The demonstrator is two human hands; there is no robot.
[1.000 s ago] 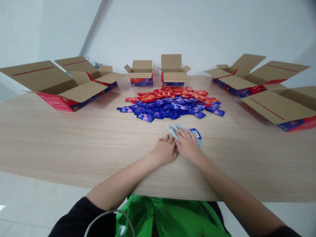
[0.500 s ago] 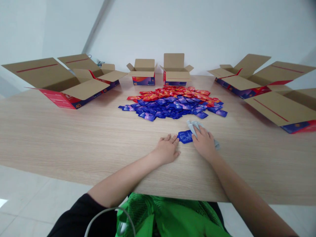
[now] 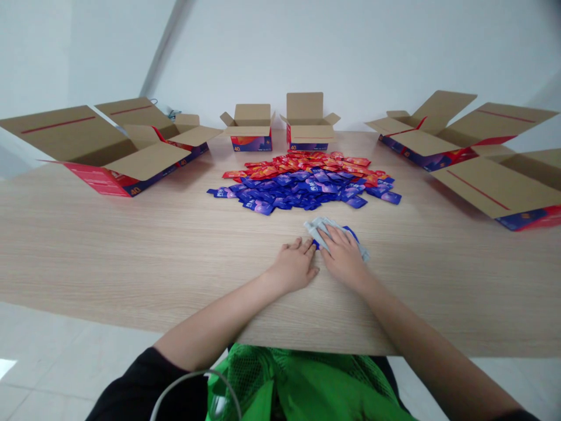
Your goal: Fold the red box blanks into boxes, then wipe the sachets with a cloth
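Observation:
My right hand point(image 3: 343, 255) lies palm down on a grey cloth point(image 3: 321, 226), pressing it over a blue sachet point(image 3: 352, 233) whose edges peek out from under it. My left hand point(image 3: 295, 265) rests flat on the wooden table point(image 3: 109, 245) just left of the cloth, fingers stretched out and touching the right hand's thumb side. Beyond the hands lies a pile of blue sachets point(image 3: 302, 193), with red-orange sachets point(image 3: 307, 162) behind it.
Two small open cartons point(image 3: 250, 133) point(image 3: 309, 130) stand at the back centre. Large open cartons lie on their sides at the left point(image 3: 114, 152) and right point(image 3: 473, 152). A green mesh fabric point(image 3: 302, 386) lies in my lap below the table's near edge.
The right hand slid the cloth rightward off the blue sachet, then back left over it, ending next to the left hand. The left hand stayed in place.

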